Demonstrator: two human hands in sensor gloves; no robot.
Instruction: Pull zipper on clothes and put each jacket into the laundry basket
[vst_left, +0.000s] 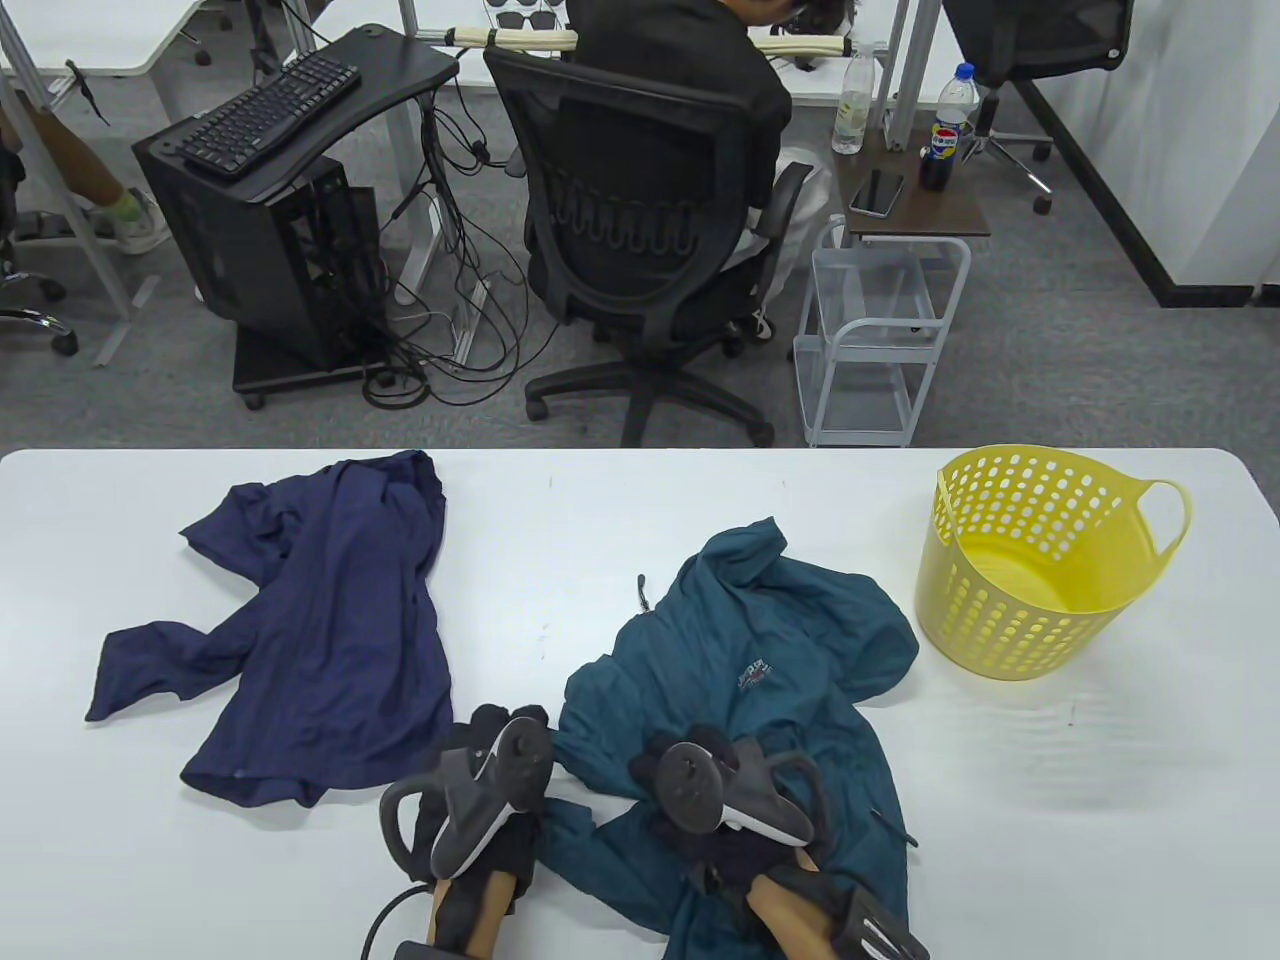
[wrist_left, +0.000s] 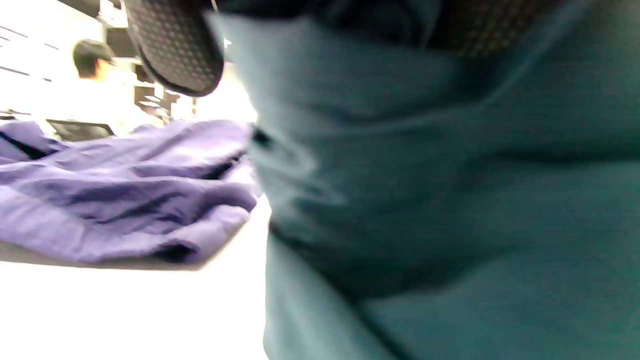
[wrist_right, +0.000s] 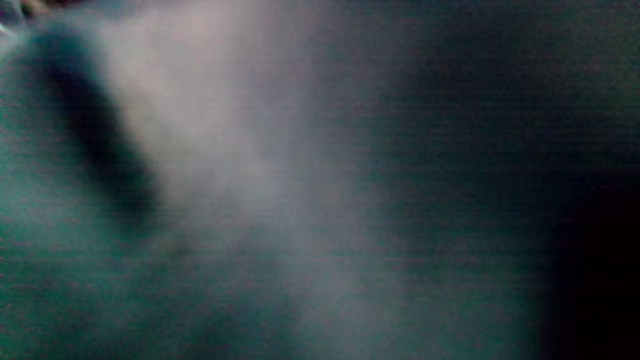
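White desk (vst_left: 640, 500) in an office holds a navy jacket (vst_left: 320, 620), a teal jacket (vst_left: 760, 660) and an empty yellow basket (vst_left: 1040, 560). Both hands, left (vst_left: 495, 780) and right (vst_left: 700, 785), rest at the teal jacket's hem; whether the fingers grip it cannot be told. Nothing is binned yet.

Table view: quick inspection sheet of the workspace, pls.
Surface: white table.
Job's things: teal jacket crumpled near front; navy jacket spread out left of it; yellow basket at right, nothing seen inside.
Clutter: nothing seen.
Hands: left hand at teal jacket's left edge, right hand on it; grips hidden.
Cables: glove lead at left wrist.
Surroundings: office chair, seated person, floor cables.
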